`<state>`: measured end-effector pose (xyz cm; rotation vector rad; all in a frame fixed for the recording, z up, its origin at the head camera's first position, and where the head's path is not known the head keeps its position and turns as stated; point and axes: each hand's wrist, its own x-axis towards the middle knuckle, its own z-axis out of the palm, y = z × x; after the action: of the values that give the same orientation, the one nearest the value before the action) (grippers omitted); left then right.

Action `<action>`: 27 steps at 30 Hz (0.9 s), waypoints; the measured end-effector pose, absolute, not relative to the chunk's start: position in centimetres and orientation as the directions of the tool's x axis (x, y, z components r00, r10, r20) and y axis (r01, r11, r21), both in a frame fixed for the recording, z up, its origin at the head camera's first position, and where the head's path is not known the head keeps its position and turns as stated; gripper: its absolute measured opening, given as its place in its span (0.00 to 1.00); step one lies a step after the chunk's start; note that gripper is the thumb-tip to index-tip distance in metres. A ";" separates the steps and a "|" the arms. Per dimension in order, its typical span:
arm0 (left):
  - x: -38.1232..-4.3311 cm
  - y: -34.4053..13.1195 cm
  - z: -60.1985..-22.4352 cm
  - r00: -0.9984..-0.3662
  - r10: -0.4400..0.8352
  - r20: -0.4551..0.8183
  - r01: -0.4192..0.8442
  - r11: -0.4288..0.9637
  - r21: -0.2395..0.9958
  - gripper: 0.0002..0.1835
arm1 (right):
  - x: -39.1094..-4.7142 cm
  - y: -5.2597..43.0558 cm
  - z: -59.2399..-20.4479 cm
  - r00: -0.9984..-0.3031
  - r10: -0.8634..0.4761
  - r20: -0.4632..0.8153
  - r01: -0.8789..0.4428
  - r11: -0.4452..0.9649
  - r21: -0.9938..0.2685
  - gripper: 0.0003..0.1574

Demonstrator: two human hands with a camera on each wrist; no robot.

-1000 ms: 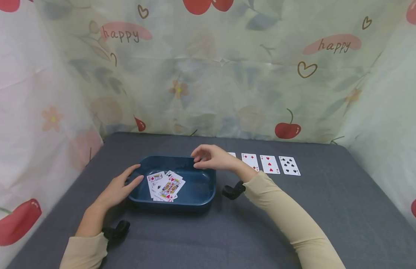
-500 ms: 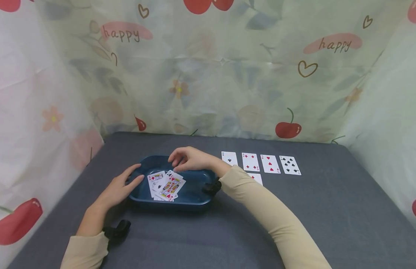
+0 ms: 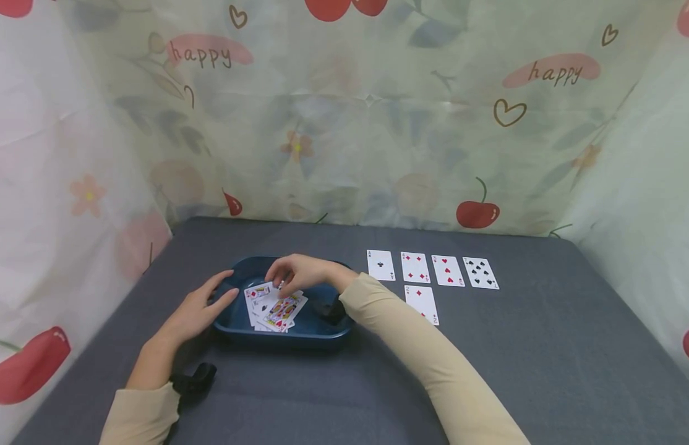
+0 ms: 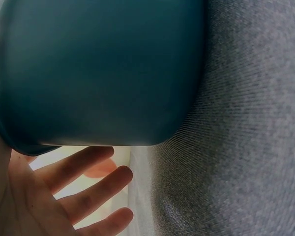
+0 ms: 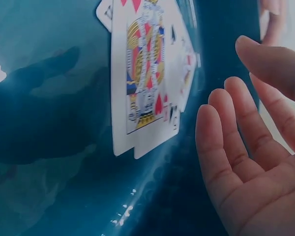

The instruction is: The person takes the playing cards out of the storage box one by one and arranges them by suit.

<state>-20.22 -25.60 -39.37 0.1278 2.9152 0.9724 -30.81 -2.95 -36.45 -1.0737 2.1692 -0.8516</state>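
Note:
A dark blue tray (image 3: pixel 316 337) holds a loose heap of playing cards (image 3: pixel 283 309), with a face card of hearts on top. My left hand (image 3: pixel 194 315) rests at the tray's left end, thumb and index finger at the rim. In the left wrist view, relaxed fingers (image 4: pixel 96 196) spread beside the tray's outer wall (image 4: pixel 98 73). My right hand (image 3: pixel 305 272) reaches over the tray, its fingertips close over the heap. The right wrist view shows this hand (image 5: pixel 250 162) with loosely bent fingers and nothing in them, beside the face card (image 5: pixel 145 73).
Right of the tray, a row of face-up cards lies on the grey cloth: ace of clubs (image 3: pixel 381 266), a diamonds card (image 3: pixel 415 268), three of hearts (image 3: pixel 448 271) and a spades card (image 3: pixel 480 274). A two of diamonds (image 3: pixel 421 304) lies below the row. Patterned curtains (image 3: pixel 367 136) surround the table.
My right hand has moved left from the tray's right end and down to the cards, uncovering the ace of clubs and two of diamonds. My left hand has stayed at the rim.

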 end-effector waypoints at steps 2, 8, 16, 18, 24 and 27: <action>-20.2 -25.6 -39.3 -0.994 0.099 -0.035 0.058 0.797 0.602 0.35 | -30.9 -3.2 -36.7 -0.518 -0.827 -0.219 -0.469 0.488 -0.736 0.26; -20.2 -25.5 -39.3 -0.994 0.099 -0.036 0.058 0.797 0.602 0.35 | -31.3 -3.6 -37.6 -0.514 -0.823 -0.241 -0.493 0.513 -0.703 0.26; -20.1 -25.6 -39.2 -0.993 0.102 -0.051 0.050 0.792 0.609 0.36 | -31.1 -3.8 -38.0 -0.523 -0.805 -0.279 -0.554 0.571 -0.606 0.30; -20.1 -25.6 -39.1 -0.993 0.102 -0.055 0.048 0.791 0.610 0.36 | -30.9 -3.9 -38.0 -0.530 -0.795 -0.294 -0.566 0.590 -0.576 0.32; -20.1 -25.6 -39.1 -0.993 0.102 -0.062 0.042 0.790 0.612 0.36 | -30.4 -4.2 -38.0 -0.548 -0.772 -0.322 -0.611 0.632 -0.476 0.32; -20.1 -25.6 -39.1 -0.993 0.104 -0.057 0.047 0.791 0.611 0.36 | -30.3 -4.2 -38.1 -0.558 -0.763 -0.325 -0.619 0.644 -0.449 0.29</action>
<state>-20.12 -25.57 -39.10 0.1223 2.8893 0.9818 -30.27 -4.20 -38.06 -1.0795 2.3690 -0.3890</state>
